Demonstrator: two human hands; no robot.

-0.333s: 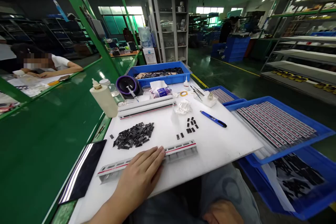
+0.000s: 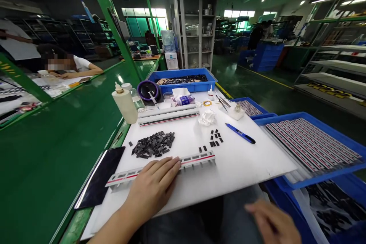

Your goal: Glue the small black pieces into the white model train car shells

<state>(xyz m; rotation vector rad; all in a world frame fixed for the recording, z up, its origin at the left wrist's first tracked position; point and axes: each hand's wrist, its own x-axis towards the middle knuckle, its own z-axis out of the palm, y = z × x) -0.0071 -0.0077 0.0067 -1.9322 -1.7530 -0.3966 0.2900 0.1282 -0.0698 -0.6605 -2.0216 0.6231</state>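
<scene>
My left hand (image 2: 156, 183) lies over the middle of a long white train-car shell (image 2: 197, 159) with a red stripe and window openings, its fingers wrapped over the far edge. The shell rests near the front of the white board (image 2: 228, 171). At the lower right, off the board, my right hand (image 2: 274, 221) is blurred, and its grip cannot be made out. Behind the shell sits a pile of small black pieces (image 2: 154, 145), with several loose ones (image 2: 216, 136) to the right. Another striped shell (image 2: 168, 117) lies farther back.
A blue cutter (image 2: 240, 133), crumpled tissue (image 2: 207, 117), tweezers (image 2: 222, 103) and bottle (image 2: 126, 106) stand or lie about the board. Blue trays (image 2: 311, 116) of striped parts are at right, a black panel (image 2: 100, 179) at left. A person (image 2: 82, 65) leans at another table.
My right hand has risen from beside my leg and moved right. The whole view has shifted, and my left hand stays on the shell, which looks slightly tilted compared with before.
</scene>
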